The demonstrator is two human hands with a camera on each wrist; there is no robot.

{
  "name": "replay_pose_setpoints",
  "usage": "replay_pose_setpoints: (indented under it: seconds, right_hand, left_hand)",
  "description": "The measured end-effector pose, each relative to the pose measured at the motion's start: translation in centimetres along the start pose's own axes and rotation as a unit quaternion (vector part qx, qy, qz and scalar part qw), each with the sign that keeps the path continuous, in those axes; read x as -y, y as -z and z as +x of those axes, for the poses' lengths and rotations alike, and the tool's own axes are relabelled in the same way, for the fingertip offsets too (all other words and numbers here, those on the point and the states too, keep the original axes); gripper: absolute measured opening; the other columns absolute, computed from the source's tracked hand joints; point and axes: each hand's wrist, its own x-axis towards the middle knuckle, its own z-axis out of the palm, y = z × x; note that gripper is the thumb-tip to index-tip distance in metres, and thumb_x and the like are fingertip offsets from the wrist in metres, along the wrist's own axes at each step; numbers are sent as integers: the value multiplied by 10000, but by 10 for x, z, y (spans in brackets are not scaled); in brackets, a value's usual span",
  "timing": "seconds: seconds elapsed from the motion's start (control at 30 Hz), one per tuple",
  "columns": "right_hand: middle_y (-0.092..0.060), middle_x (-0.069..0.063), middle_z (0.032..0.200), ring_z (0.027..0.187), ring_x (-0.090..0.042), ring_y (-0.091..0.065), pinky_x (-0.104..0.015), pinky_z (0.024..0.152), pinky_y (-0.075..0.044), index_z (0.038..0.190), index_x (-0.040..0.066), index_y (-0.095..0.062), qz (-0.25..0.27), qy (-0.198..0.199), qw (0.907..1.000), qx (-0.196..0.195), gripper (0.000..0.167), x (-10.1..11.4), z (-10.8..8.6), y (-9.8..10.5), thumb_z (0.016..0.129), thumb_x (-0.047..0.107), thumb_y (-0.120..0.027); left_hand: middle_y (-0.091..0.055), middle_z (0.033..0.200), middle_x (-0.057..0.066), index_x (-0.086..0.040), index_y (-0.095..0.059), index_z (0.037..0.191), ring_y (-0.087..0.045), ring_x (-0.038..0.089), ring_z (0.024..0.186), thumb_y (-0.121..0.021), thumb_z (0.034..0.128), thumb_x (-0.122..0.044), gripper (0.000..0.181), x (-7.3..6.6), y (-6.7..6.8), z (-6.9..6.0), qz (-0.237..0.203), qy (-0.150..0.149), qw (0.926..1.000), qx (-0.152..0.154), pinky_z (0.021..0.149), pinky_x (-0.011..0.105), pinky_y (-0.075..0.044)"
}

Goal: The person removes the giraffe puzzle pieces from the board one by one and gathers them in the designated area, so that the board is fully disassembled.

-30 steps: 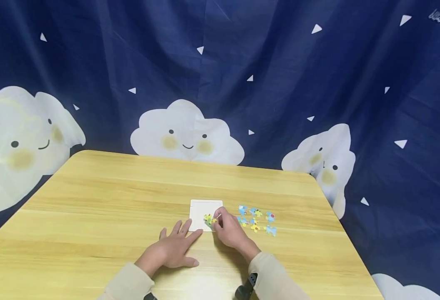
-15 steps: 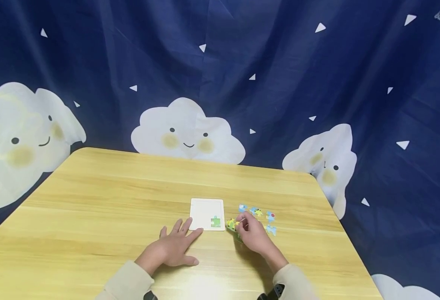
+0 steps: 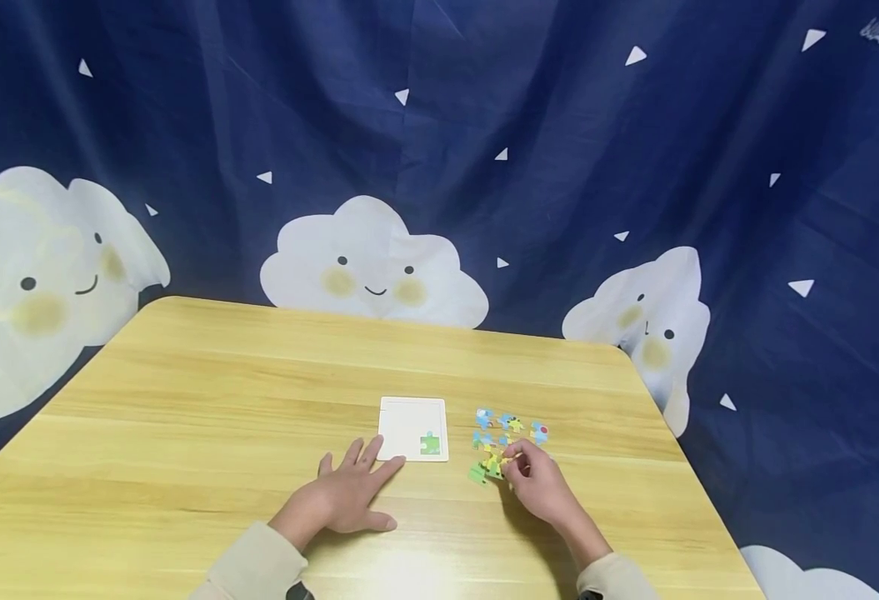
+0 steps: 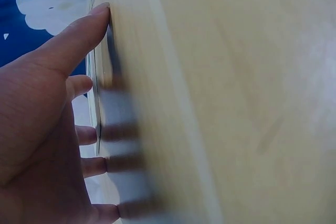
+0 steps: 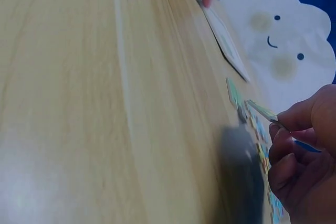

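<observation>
My right hand (image 3: 542, 485) pinches a yellow-and-green jigsaw piece (image 3: 494, 464) between thumb and fingers, just above the table. In the right wrist view the held piece (image 5: 262, 111) is seen edge-on, tilted. A green jigsaw piece (image 3: 478, 473) is beside it at its left. My left hand (image 3: 351, 497) lies with fingers spread, its fingertips at the lower left edge of a white puzzle board (image 3: 405, 421). One green piece (image 3: 430, 444) sits in the board's lower right corner. The right hand partly hides the loose pieces.
Several blue and yellow jigsaw pieces (image 3: 486, 418) lie in loose rows right of the board. They rest on a wooden table (image 3: 222, 400). Behind its far edge hangs a dark blue curtain (image 3: 529, 100) with clouds.
My right hand has moved right from the board with the yellow-and-green piece, uncovering the green corner piece. Another green piece now shows beside the hand. My left hand stays in place.
</observation>
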Motion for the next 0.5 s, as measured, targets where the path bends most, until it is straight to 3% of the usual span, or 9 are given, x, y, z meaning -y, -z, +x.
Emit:
replay_pose_setpoints:
  seconds: [0.2, 0.5]
  right_hand:
    - [-582, -23, 769, 660, -158, -523, -254, 584, -426, 1052, -12, -639, -127, -264, 9994, 200, 66, -8, -6, 8, 991, -34, -628]
    - [-542, -2, 710, 597, -131, -483, -252, 557, -379, 1031, 2, -650, -358, -203, 9986, 318, 35, -15, -9, 14, 998, 10, -657]
  left_hand:
    - [-232, 1705, 258, -151, -436, 1613, -200, 533, 1544, -786, 915, -518, 862, 0, -1, 0, -22, -14, 10000, -25, 1113, 835, -166]
    - [-230, 1705, 261, -146, -438, 1612, -198, 534, 1544, -787, 915, -515, 862, 2, -2, -1, -65, -13, 10000, -42, 1113, 837, -160]
